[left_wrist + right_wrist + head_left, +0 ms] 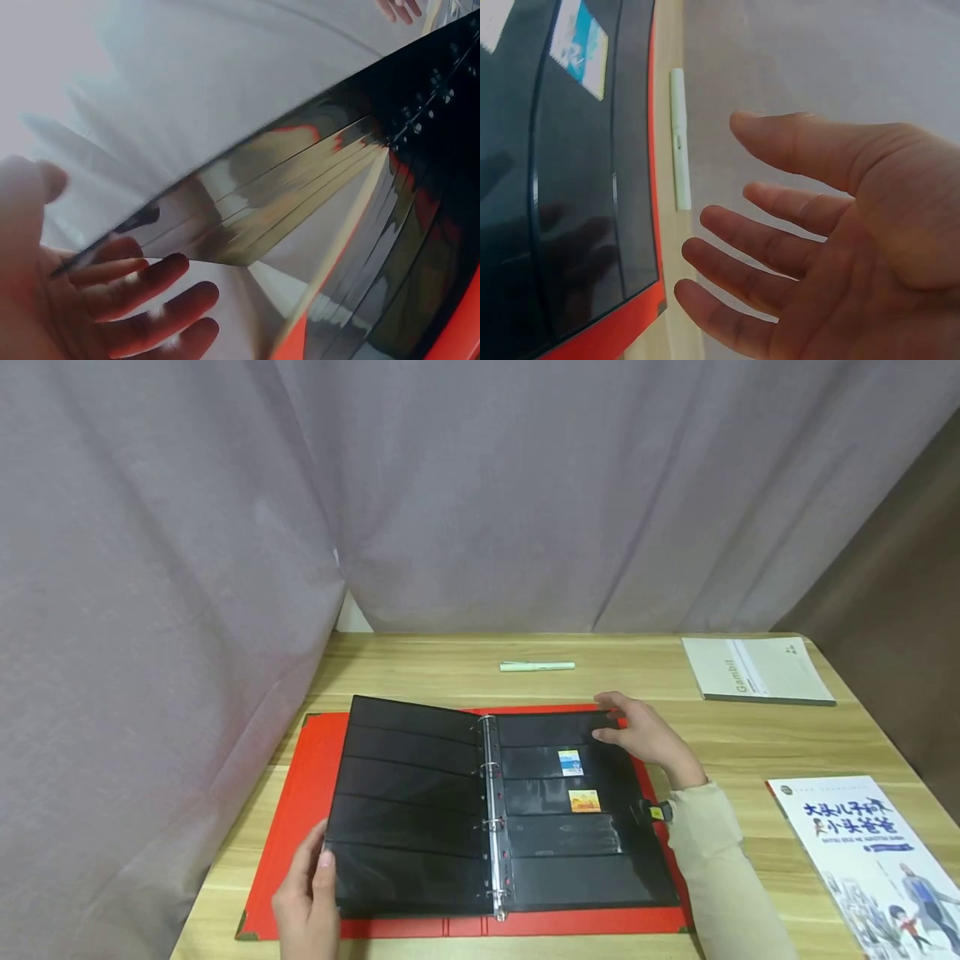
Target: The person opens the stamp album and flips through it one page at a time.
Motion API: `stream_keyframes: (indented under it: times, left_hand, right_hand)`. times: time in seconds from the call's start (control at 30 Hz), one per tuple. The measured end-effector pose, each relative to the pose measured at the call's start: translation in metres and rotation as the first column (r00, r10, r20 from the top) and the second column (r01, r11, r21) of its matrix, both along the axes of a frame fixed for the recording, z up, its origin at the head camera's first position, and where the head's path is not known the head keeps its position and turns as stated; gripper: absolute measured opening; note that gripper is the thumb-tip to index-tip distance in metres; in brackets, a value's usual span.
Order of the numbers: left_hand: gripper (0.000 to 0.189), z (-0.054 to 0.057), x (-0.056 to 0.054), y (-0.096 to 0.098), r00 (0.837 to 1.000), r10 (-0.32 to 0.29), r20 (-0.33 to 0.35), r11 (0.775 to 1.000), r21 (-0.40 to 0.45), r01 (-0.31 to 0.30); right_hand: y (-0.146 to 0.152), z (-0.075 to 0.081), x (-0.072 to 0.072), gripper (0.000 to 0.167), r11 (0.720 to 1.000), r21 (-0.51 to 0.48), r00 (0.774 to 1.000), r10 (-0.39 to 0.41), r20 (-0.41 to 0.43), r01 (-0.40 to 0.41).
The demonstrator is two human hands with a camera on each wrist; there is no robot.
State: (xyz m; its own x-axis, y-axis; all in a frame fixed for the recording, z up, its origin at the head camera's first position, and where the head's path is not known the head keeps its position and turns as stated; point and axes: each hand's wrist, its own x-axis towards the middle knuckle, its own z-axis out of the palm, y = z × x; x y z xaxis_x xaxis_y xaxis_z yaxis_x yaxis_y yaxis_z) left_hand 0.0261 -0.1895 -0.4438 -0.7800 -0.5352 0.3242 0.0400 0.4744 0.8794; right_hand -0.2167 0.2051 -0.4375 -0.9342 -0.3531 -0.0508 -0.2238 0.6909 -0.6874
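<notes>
A red ring binder (311,793) lies spread on the wooden table, with black pocket pages inside. Its left black page (408,810) is raised at a slant off the red cover. My left hand (306,893) is at that page's outer edge, fingers spread and fairly straight beneath it; in the left wrist view, the thumb stands apart from the page. Two stamps, one blue and white (571,763), one orange and yellow (584,801), sit in the right page's pockets (551,877). My right hand (641,731) hovers by that page's upper right corner, fingers loose and holding nothing.
A pale green pen (537,667) lies behind the binder. At the back right is a notebook (757,668), and a white picture book (870,860) lies at the front right. Grey curtain (525,510) hangs along the table's back and left side.
</notes>
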Motion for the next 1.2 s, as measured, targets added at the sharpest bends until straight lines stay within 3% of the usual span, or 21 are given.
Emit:
stream_keyframes:
  times: [0.1,0.17,0.53,0.77,0.87,1.1,1.2]
  left_hand:
    - [0.034,0.003,0.000,0.000,0.988,0.061,0.141,0.998,0.007,-0.063]
    - [0.034,0.004,-0.001,-0.001,0.977,0.079,0.199,0.997,-0.001,-0.081]
    - [0.036,-0.006,-0.006,-0.012,0.943,0.118,0.312,0.993,-0.030,-0.114]
    - [0.031,-0.016,-0.007,-0.016,0.940,0.142,0.309,0.989,-0.089,-0.120]
    - [0.033,-0.018,-0.007,-0.018,0.931,0.131,0.341,0.989,-0.114,-0.097]
    - [0.042,-0.023,-0.007,-0.025,0.887,0.072,0.457,0.992,-0.122,-0.018]
    - [0.044,-0.024,-0.010,-0.027,0.851,0.059,0.522,0.991,-0.132,0.012]
  right_hand:
    - [0.001,-0.004,-0.003,0.059,1.000,0.015,1.000,-0.008,0.004,0.008]
    - [0.002,-0.006,-0.004,0.060,1.000,0.024,1.000,-0.012,0.009,0.012]
    - [0.003,-0.017,-0.006,0.068,0.999,0.045,0.999,-0.025,0.048,0.022]
    - [0.003,-0.018,-0.004,0.070,0.998,0.046,0.996,-0.034,0.078,0.031]
    - [0.003,-0.019,-0.003,0.072,0.998,0.057,0.996,-0.038,0.079,0.034]
    - [-0.003,-0.020,-0.002,0.072,0.993,0.110,0.998,-0.041,0.052,0.035]
    - [-0.008,-0.022,-0.001,0.075,0.991,0.133,0.999,-0.035,0.042,0.029]
